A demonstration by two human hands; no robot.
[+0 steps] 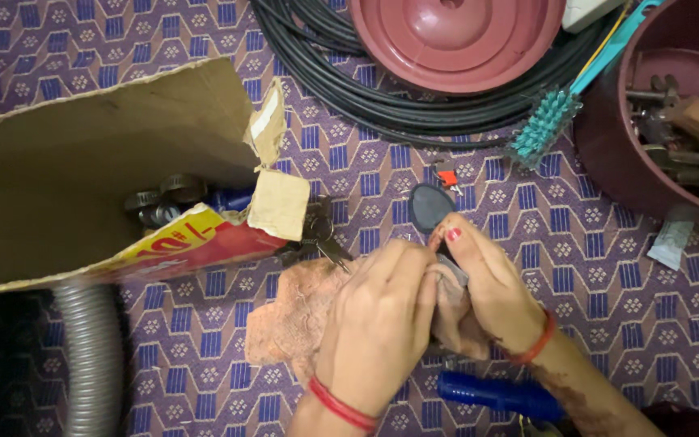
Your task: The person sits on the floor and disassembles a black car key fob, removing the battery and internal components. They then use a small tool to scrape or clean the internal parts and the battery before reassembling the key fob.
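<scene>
My left hand (378, 320) and my right hand (487, 283) meet at the middle of the view, both closed around a small tool with a dark oval head (430, 206) that sticks out above my fingers. A worn pinkish cloth (285, 320) lies under and between my hands, and my left hand presses it against the tool. What the fingers hide of the tool cannot be seen. A red thread bracelet sits on each wrist.
An open cardboard box (107, 162) with metal parts lies at left, above a grey ribbed hose (91, 364). A black cable coil (382, 97), a maroon lid (455, 36), a teal brush (548, 121) and a maroon tub of tools (608, 154) lie behind. A blue handle (495, 395) rests near my right wrist.
</scene>
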